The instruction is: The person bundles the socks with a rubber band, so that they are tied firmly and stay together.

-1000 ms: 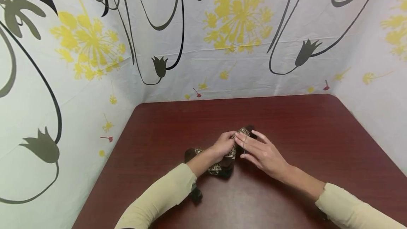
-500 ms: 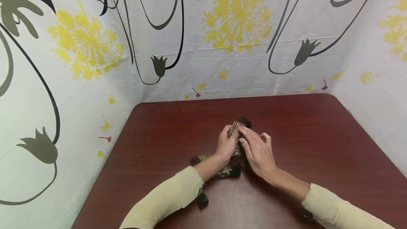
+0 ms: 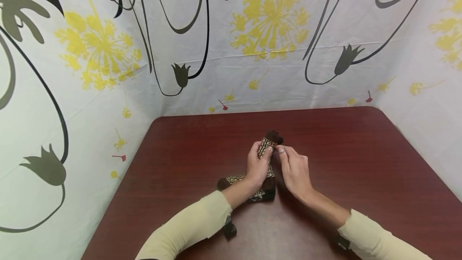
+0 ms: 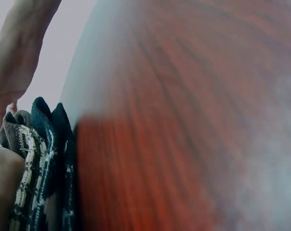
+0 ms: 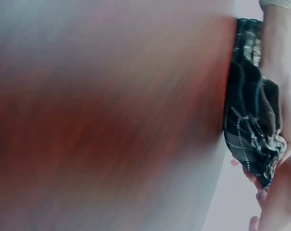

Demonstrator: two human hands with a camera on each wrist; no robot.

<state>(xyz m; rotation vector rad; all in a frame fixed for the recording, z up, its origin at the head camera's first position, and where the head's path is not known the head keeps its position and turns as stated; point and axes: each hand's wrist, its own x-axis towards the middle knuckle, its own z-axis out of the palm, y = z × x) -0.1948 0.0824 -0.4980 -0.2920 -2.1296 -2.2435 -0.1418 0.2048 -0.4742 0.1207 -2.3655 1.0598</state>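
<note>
Brown socks [image 3: 265, 147] with a cream Greek-key pattern stand bunched together, their brown tip pointing away from me. My left hand [image 3: 257, 167] grips them, thumb across the patterned side. Against their right edge, the curled fingers of my right hand [image 3: 296, 171] pinch a thin band [image 3: 281, 150], partly hidden at the fingertips. Below the left wrist lies another part of the bundle, with a dark green sock [image 3: 265, 196] underneath. The left wrist view shows layered sock folds [image 4: 44, 159]. In the right wrist view, the dark patterned sock bundle [image 5: 251, 110] hangs beside the hands.
The socks are over a reddish-brown table [image 3: 325, 131] with rounded far corners. White cloth [image 3: 223, 43] printed with flowers encloses the back and sides. Small dark objects [image 3: 229, 230] sit by both sleeve cuffs.
The left hand has turned the sock bundle more upright and a little farther away. The right hand's spread fingers have drawn in and curled at the bundle's right edge; the thin loop shows less.
</note>
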